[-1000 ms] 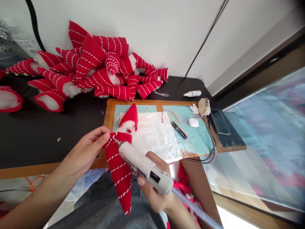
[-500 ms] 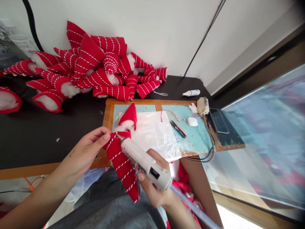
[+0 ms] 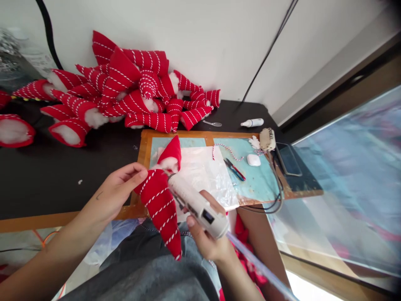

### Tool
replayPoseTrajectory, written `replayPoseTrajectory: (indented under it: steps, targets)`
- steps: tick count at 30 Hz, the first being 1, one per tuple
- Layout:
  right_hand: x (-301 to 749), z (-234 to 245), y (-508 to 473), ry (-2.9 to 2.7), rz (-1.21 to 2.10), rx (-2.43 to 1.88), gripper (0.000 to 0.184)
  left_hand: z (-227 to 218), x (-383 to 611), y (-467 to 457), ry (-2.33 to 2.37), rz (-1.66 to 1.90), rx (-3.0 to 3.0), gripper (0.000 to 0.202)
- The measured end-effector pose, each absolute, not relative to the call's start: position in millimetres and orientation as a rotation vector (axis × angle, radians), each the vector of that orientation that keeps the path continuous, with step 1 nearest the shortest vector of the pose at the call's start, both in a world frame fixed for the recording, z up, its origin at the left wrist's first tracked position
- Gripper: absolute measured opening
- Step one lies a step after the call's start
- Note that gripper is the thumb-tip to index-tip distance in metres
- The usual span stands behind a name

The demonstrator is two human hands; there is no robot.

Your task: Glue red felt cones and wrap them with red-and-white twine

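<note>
My left hand (image 3: 117,193) pinches the wide top edge of a red cone with white stripes (image 3: 161,211), which hangs down over my lap. My right hand (image 3: 209,238) grips a white glue gun (image 3: 197,205), its nozzle at the cone's upper edge near the stuffing. A clear glue stick (image 3: 260,269) sticks out of the gun's back. Just behind the cone stands a small plain red cone with white fluff (image 3: 171,154) on a clear plastic sheet (image 3: 205,175).
A wooden board with a teal mat (image 3: 260,179) holds small snips (image 3: 234,169), red-white cord (image 3: 227,150), a white case (image 3: 253,159) and a phone (image 3: 286,159). Several striped cones (image 3: 125,92) are piled at the wall on the black table (image 3: 46,179). A white tube (image 3: 252,123) lies behind.
The striped cone has swung up and its tip moved right. The glue gun moved up and right along the cone's top edge.
</note>
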State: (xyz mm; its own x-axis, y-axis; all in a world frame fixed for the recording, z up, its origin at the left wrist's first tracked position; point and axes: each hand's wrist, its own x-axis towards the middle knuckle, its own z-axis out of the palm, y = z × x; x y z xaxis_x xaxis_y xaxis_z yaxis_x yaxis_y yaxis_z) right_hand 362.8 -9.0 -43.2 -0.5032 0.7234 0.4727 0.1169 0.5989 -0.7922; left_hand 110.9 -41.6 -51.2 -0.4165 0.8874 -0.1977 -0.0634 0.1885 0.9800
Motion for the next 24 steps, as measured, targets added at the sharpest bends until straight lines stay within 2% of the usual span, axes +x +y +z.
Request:
replayPoseTrajectory:
  steps: [6, 9, 13, 16, 20, 24]
  targets:
    - [387.4, -68.2, -1.5, -1.844, 0.843, -0.940, 0.017, -53.1, 88.8, -48.4, 1.858, 1.434, 0.820, 0.036]
    - [397.4, -84.8, 10.6, -1.942, 0.576, -1.096, 0.021, -55.4, 78.2, -55.6, 1.999, 1.470, 0.789, 0.034]
    - [400.5, -101.8, 36.6, -2.156, 0.032, -1.209, 0.019, -71.1, 67.1, -65.5, 1.999, 1.465, 0.720, 0.043]
    - [396.2, -108.8, 59.0, -2.281, -0.204, -1.268, 0.029, -85.2, 63.9, -71.9, 1.960, 1.465, 0.675, 0.054]
    - [389.3, -118.1, 86.7, -2.420, -0.376, -1.299, 0.030, -95.0, 67.0, -76.9, 1.962, 1.534, 0.625, 0.062]
    - [389.4, -123.5, 98.9, -2.496, -0.370, -1.255, 0.029, -96.8, 73.8, -80.0, 1.935, 1.635, 0.588, 0.065]
